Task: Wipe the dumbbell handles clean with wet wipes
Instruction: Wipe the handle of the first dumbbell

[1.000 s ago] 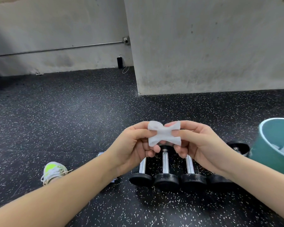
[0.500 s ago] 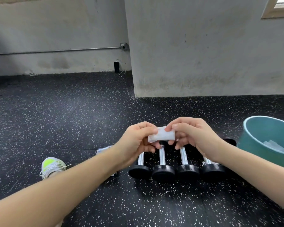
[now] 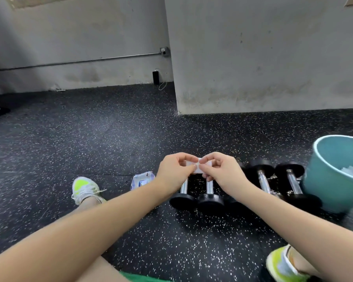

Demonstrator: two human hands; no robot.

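Several black dumbbells (image 3: 209, 197) with chrome handles lie side by side on the speckled floor in front of me. Above their far ends, my left hand (image 3: 175, 173) and my right hand (image 3: 220, 173) both pinch a small folded white wet wipe (image 3: 196, 166) between thumbs and fingertips. The wipe is held in the air, apart from the handles. My hands and right forearm hide parts of the middle dumbbells.
A teal bucket (image 3: 330, 180) holding used white wipes stands at the right, touching the row's end. A wet-wipe pack (image 3: 142, 180) lies left of the dumbbells. My shoes (image 3: 85, 189) sit at left and lower right. A concrete wall corner (image 3: 176, 98) rises behind.
The wipe went from spread between my hands to folded small. My hands came closer together, and the view shifted so the dumbbells and bucket sit further right.
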